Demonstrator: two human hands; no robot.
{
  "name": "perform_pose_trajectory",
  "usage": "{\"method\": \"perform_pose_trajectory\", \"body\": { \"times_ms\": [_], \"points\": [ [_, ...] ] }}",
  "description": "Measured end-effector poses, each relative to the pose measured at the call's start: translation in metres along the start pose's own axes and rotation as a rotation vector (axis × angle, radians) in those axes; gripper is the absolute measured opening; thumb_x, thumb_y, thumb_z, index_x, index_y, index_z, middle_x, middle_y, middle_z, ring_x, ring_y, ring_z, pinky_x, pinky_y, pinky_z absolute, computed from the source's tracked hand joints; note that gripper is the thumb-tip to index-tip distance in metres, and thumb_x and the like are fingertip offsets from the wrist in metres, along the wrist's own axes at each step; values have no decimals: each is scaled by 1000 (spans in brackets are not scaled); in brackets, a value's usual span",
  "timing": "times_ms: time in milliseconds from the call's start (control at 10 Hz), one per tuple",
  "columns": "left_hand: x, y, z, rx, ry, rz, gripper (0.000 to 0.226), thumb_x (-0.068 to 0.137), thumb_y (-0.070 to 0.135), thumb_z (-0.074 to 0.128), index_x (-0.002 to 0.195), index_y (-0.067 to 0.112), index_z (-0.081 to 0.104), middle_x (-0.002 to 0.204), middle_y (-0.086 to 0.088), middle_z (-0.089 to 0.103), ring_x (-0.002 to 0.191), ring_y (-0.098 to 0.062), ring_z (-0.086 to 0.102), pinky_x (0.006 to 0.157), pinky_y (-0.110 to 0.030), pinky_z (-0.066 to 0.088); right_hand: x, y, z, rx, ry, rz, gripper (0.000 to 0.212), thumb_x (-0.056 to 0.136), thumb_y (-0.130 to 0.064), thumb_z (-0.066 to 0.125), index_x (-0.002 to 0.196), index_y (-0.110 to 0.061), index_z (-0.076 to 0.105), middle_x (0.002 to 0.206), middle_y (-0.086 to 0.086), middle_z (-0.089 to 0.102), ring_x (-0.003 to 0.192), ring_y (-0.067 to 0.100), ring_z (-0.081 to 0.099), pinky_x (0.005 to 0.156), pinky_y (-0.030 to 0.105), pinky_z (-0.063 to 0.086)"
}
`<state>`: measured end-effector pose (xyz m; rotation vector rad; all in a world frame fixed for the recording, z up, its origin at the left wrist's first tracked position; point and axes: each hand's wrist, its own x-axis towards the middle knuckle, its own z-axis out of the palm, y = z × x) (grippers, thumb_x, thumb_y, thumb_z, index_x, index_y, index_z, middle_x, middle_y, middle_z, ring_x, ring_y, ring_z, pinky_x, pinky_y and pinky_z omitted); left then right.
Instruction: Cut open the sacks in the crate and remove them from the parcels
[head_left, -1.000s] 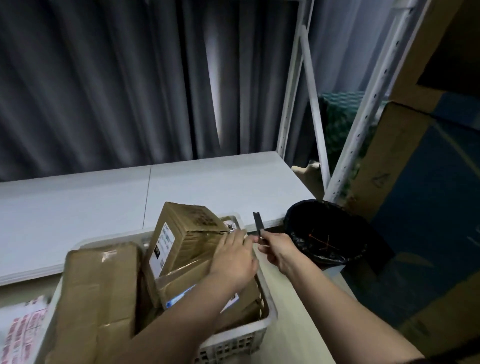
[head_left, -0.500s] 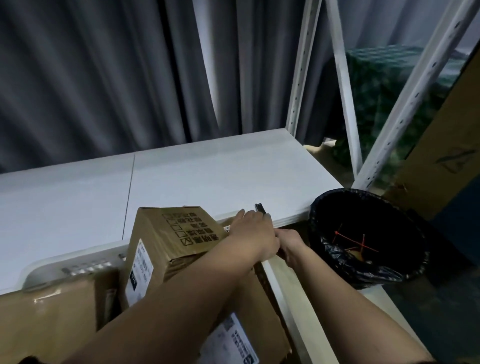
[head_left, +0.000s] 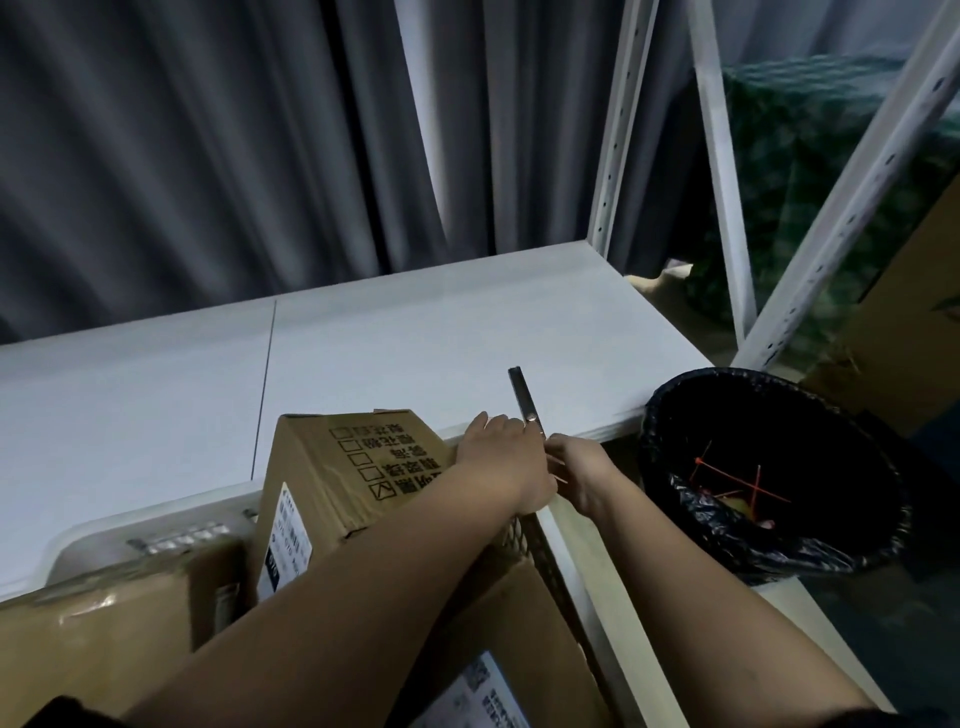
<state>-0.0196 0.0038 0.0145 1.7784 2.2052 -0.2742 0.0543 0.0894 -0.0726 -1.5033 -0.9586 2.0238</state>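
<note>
Right hand (head_left: 582, 470), centre of the frame: fingers curled round the lower end of a utility knife (head_left: 524, 399); the dark slim body of the knife stands up and back from the fist, over the white table (head_left: 415, 343).

Left hand (head_left: 501, 457), just left of the right hand and touching it: palm down, fingers reaching forward over the far right corner of the crate (head_left: 156, 540); the fingertips are hidden, so whether it grips anything cannot be told.

Crate: pale plastic, lower left of the frame, rim visible at left and mesh wall at lower centre.

Parcels in the crate: upright cardboard box (head_left: 343, 478) with printed checkboxes and a white label, left of the hands; taped brown parcel (head_left: 104, 639) at lower left; labelled parcel (head_left: 498, 675) at bottom centre, under the left forearm. No sack can be made out.

Bin (head_left: 774, 478): black liner, right of the frame, red cable ties inside.

Background: grey curtain (head_left: 234, 130), white shelving uprights (head_left: 618, 119) at upper right.
</note>
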Motion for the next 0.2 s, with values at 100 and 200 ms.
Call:
{"method": "perform_pose_trajectory", "body": {
  "times_ms": [100,200],
  "points": [
    [-8,-2,-4,-3,0,-5,62,96,37,39,150,11,19,155,-8,25,145,-21,16,120,-38,2,-9,0,-2,17,27,1,18,91,-5,48,77,-11,57,75,4,59,62,11,56,44,15,44],
    [-19,-3,-10,-50,32,-14,60,95,36,40,148,13,25,152,-8,30,143,-23,23,119,-39,9,-23,-1,-6,-15,79,-20,19,92,-7,45,78,-12,56,76,1,60,64,11,57,55,20,40]
  ]
}}
